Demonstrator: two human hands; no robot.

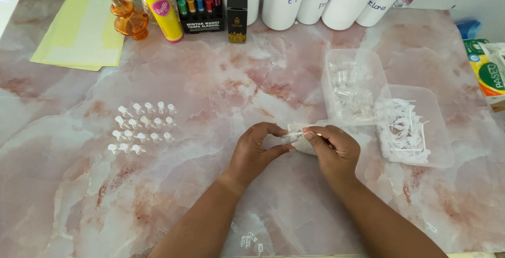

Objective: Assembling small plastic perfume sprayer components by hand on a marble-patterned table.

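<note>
Between my fingertips, my left hand (256, 150) and right hand (331, 150) pinched a small white piece (295, 133), half hidden, hard to identify.

Under my fingers (273, 131) I see a glossy, smooth marble-look worktop (221, 79) in pink. Just right of them sit two clear, thin plastic tubs (439, 131). Well left of them stand small clear vials (141, 127) with white plastic caps. Beyond is a glassy amber bottle (127, 18).
</note>
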